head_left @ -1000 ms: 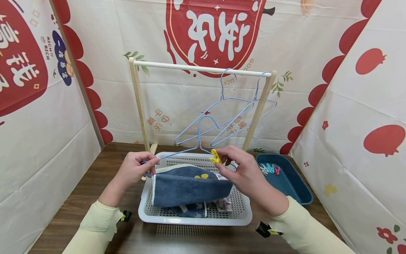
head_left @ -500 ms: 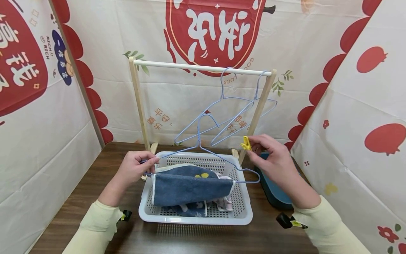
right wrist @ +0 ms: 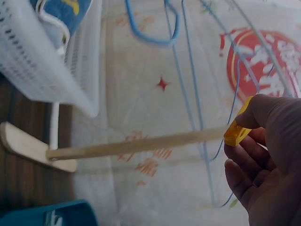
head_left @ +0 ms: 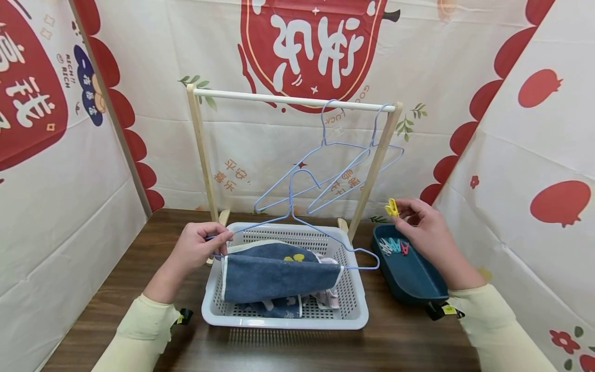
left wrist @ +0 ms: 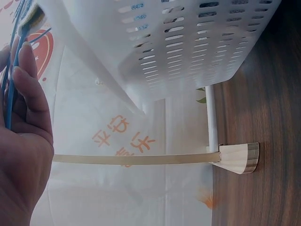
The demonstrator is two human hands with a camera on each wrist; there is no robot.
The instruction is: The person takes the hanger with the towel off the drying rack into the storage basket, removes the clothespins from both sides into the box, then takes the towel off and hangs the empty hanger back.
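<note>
My left hand (head_left: 200,248) grips the left end of a blue wire hanger (head_left: 265,222) over the basket. A dark blue towel (head_left: 281,279) with pale edging is draped over the hanger's lower bar. The hanger's right end sticks out bare past the towel. Off to the right, my right hand (head_left: 425,227) pinches a yellow clothespin (head_left: 392,207) between thumb and fingers, above the dark teal tray (head_left: 413,279). In the right wrist view the same yellow clothespin (right wrist: 237,129) shows at the fingertips. Several white, blue and red clothespins (head_left: 394,246) lie in the tray.
A white perforated basket (head_left: 288,323) with more cloth in it stands on the brown wooden table (head_left: 260,351). Behind it rises a wooden rack (head_left: 202,150) with a white rod (head_left: 288,99), from which two blue hangers (head_left: 321,147) hang at the right. Printed cloth walls surround the table.
My right hand has moved right with the yellow clothespin, away from the hanger and over to the tray. The hanger's right end has come into view. My left hand stays in place.
</note>
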